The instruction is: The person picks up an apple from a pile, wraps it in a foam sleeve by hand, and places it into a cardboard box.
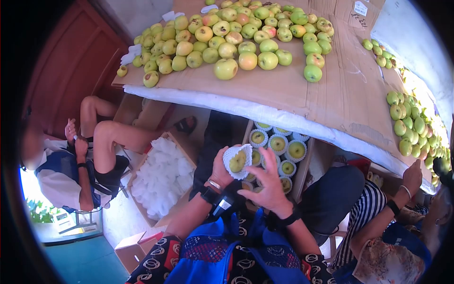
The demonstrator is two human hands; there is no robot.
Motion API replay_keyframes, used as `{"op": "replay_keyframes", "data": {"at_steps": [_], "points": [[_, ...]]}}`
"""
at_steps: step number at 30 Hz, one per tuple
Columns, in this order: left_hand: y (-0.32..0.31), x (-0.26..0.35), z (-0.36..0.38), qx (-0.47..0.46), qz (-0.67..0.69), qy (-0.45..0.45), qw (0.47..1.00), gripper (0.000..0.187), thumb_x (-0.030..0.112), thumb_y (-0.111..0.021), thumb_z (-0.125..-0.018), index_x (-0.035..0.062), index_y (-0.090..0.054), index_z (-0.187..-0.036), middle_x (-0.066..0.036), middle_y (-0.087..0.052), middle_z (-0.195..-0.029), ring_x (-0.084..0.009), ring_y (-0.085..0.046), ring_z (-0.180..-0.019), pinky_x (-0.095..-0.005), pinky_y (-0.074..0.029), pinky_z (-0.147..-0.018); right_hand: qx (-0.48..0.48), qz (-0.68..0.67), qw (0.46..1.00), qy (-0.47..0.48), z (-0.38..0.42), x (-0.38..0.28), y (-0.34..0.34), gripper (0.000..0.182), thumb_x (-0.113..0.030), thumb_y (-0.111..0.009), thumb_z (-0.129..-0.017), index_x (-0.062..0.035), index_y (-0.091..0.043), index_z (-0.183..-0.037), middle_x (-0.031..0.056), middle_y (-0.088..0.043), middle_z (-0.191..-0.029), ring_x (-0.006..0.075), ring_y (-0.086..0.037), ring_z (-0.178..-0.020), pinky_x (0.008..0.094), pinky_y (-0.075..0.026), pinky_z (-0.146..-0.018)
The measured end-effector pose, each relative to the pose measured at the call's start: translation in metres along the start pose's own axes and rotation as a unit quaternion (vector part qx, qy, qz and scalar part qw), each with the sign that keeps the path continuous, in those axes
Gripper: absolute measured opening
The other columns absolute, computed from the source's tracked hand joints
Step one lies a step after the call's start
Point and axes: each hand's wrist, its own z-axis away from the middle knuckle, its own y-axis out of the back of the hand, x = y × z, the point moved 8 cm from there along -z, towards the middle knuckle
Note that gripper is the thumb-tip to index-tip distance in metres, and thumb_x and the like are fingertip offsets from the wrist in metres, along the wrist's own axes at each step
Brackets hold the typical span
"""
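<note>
My left hand (219, 169) is closed around a yellow-green apple (237, 161) in a white foam net, held up in front of me. My right hand (270, 185) is just right of that apple, its fingers spread and nothing seen between them. Beyond and below it, a cardboard box holds several netted apples (296, 150) set close together, partly hidden by my right hand. To the left stands another cardboard box full of white foam nets (163, 177).
A cardboard-covered table (347, 102) carries a large heap of loose apples (227, 49); its padded edge overhangs the packing box. More green apples (411, 123) lie at the far right. One person (78, 170) sits at left, another (392, 241) at right. A small carton (132, 253) stands lower left.
</note>
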Motion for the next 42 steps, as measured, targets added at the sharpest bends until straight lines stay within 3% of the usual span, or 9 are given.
{"op": "replay_keyframes", "data": {"at_steps": [4,14,17,21,22,25,28,37,42], "points": [[-0.002,-0.009,0.003,-0.018,0.029,0.031,0.999,0.042,0.037,-0.037,-0.089,0.0035,-0.054,-0.108,-0.014,-0.058,-0.108,-0.0295,-0.055,-0.101,-0.0415,-0.041,-0.091,0.065,0.056,0.996,0.01,0.006,0.014,-0.016,0.021,-0.019,-0.074,-0.064,-0.0096,-0.061,-0.077,0.0209,-0.03,-0.134,0.0472,-0.022,-0.125,0.0528,-0.022,-0.1],[0.008,-0.008,-0.003,0.001,-0.006,0.025,1.0,0.038,0.034,-0.04,-0.089,0.0018,-0.056,-0.1,-0.014,-0.06,-0.104,-0.0288,-0.056,-0.098,-0.0406,-0.043,-0.089,0.058,0.03,0.998,0.018,0.007,0.01,-0.002,0.015,-0.017,-0.07,-0.067,-0.0094,-0.061,-0.076,0.022,-0.031,-0.134,0.047,-0.021,-0.125,0.0525,-0.019,-0.101],[0.019,-0.021,-0.003,0.008,-0.036,0.048,0.998,0.032,0.028,-0.041,-0.09,0.0007,-0.056,-0.099,-0.013,-0.061,-0.098,-0.0249,-0.058,-0.094,-0.036,-0.045,-0.086,0.121,0.077,0.99,-0.012,0.008,0.027,0.003,0.02,-0.019,-0.07,-0.065,-0.0099,-0.063,-0.082,0.0219,-0.03,-0.133,0.0466,-0.023,-0.124,0.0533,-0.021,-0.099],[0.056,-0.028,-0.011,0.073,-0.212,-0.002,0.975,0.031,0.025,-0.039,-0.091,0.0,-0.057,-0.096,-0.012,-0.064,-0.091,-0.023,-0.061,-0.084,-0.0341,-0.048,-0.08,0.027,0.181,0.979,-0.086,0.016,0.045,-0.019,0.04,-0.025,-0.072,-0.058,-0.0033,-0.062,-0.091,0.0229,-0.027,-0.134,0.0459,-0.023,-0.123,0.0538,-0.025,-0.095],[0.059,-0.035,-0.008,0.088,-0.079,0.052,0.992,0.03,0.024,-0.039,-0.091,0.0005,-0.057,-0.096,-0.012,-0.064,-0.09,-0.0229,-0.062,-0.082,-0.0339,-0.048,-0.08,-0.014,0.218,0.968,-0.12,0.018,0.052,-0.025,0.048,-0.028,-0.073,-0.056,-0.0006,-0.061,-0.093,0.0232,-0.025,-0.134,0.0457,-0.022,-0.123,0.0539,-0.026,-0.094],[0.067,-0.032,-0.002,0.117,-0.155,0.04,0.98,0.03,0.025,-0.039,-0.091,0.0006,-0.057,-0.095,-0.012,-0.064,-0.091,-0.0226,-0.062,-0.083,-0.0342,-0.048,-0.08,-0.076,0.253,0.95,-0.167,0.021,0.064,-0.038,0.056,-0.034,-0.073,-0.055,0.0024,-0.061,-0.097,0.0239,-0.025,-0.134,0.0449,-0.02,-0.125,0.0549,-0.025,-0.094],[0.06,-0.036,-0.002,0.097,-0.118,0.062,0.986,0.031,0.025,-0.039,-0.092,0.0003,-0.057,-0.094,-0.012,-0.064,-0.091,-0.022,-0.062,-0.082,-0.0337,-0.048,-0.079,-0.094,0.222,0.952,-0.191,0.021,0.063,-0.037,0.053,-0.024,-0.072,-0.055,0.0076,-0.06,-0.095,0.0226,-0.018,-0.138,0.0416,-0.014,-0.129,0.0526,-0.021,-0.099],[0.051,-0.034,-0.002,0.086,-0.137,0.045,0.986,0.031,0.025,-0.037,-0.092,-0.0004,-0.056,-0.094,-0.013,-0.063,-0.091,-0.0226,-0.061,-0.083,-0.0337,-0.048,-0.079,-0.034,0.257,0.957,-0.132,0.009,0.057,-0.033,0.051,-0.036,-0.072,-0.056,-0.0006,-0.065,-0.092,0.019,-0.026,-0.135,0.043,-0.02,-0.126,0.0589,-0.023,-0.093],[0.055,-0.034,-0.001,0.098,-0.113,0.051,0.988,0.029,0.024,-0.04,-0.091,0.0008,-0.056,-0.096,-0.011,-0.062,-0.09,-0.021,-0.061,-0.082,-0.0335,-0.048,-0.078,-0.057,0.26,0.953,-0.146,0.009,0.059,-0.036,0.05,-0.031,-0.073,-0.054,0.0004,-0.064,-0.091,0.0202,-0.025,-0.136,0.043,-0.02,-0.126,0.0566,-0.021,-0.095]]}}
